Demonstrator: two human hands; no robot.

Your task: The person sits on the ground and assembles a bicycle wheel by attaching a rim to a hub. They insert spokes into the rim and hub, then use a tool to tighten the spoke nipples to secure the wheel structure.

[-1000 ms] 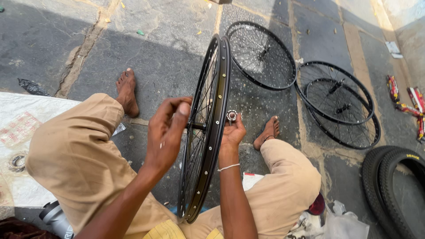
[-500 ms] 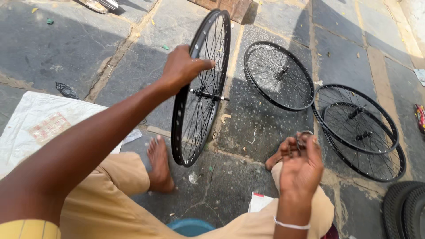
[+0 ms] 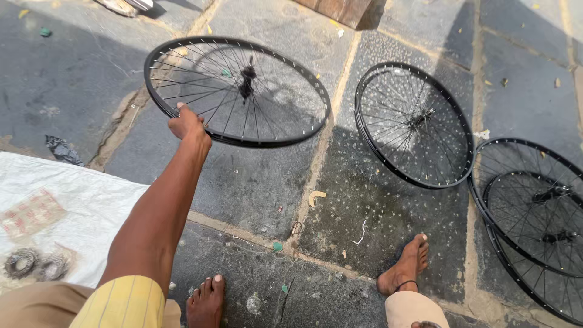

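Note:
My left hand (image 3: 187, 124) reaches forward at arm's length and grips the near rim of a black spoked bicycle wheel (image 3: 276, 136). The wheel hangs nearly flat just above the stone pavement, its dark hub (image 3: 246, 82) near the middle. My right hand is out of view. My two bare feet, one (image 3: 205, 300) on the left and one (image 3: 408, 264) on the right, rest on the paving at the bottom of the view.
A second black spoked wheel (image 3: 413, 124) lies flat to the right. Two more stacked wheels (image 3: 534, 212) lie at the right edge. A white sack sheet (image 3: 73, 206) with small coiled metal parts (image 3: 33, 264) covers the ground at left. Scraps litter the stones.
My left hand has carried the wheel from upright between my knees out forward and tipped it nearly flat. My right hand, earlier holding a small part, has left the view.

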